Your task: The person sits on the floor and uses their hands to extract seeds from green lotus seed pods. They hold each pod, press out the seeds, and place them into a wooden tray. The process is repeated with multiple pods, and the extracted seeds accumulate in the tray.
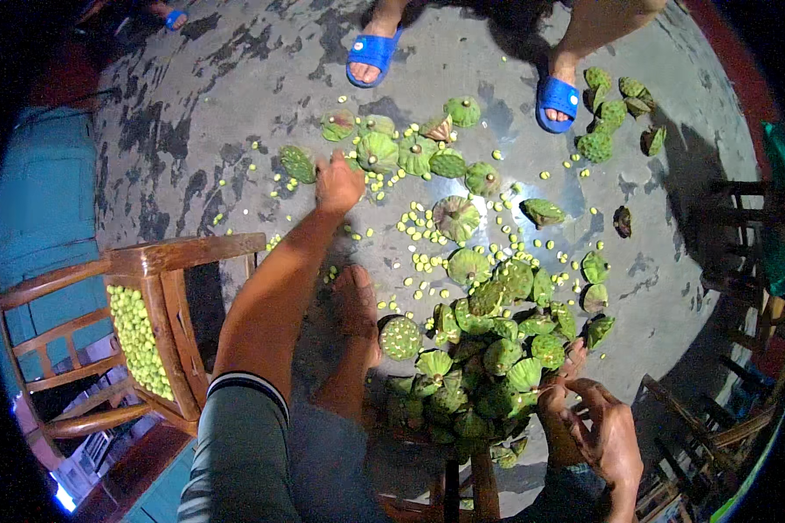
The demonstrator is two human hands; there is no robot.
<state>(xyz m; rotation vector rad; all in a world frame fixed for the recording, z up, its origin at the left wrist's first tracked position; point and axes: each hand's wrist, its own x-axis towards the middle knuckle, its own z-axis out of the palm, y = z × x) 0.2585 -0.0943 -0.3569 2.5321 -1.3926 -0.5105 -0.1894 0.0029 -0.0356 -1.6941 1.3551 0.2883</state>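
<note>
My left hand [340,186] reaches down to the concrete floor among green lotus seed pods. It is blurred and covers part of a pod [352,164]; a second pod [297,164] lies just left of it. Whether its fingers grip anything cannot be made out. Close to my right leg, my right hand [598,425] hangs with its fingers bent and apart, holding nothing that I can see. Beside it is a heap of lotus pods [500,356], many torn. Loose pale green lotus seeds [425,225] are scattered over the floor between my hands.
A wooden chair [186,255] at left bears a mass of lotus seeds [137,343]. My bare foot [356,287] stands left of the heap. Opposite me stands a person in blue slide sandals [373,55]. More pods [595,145] lie at far right, near dark wooden furniture [713,418].
</note>
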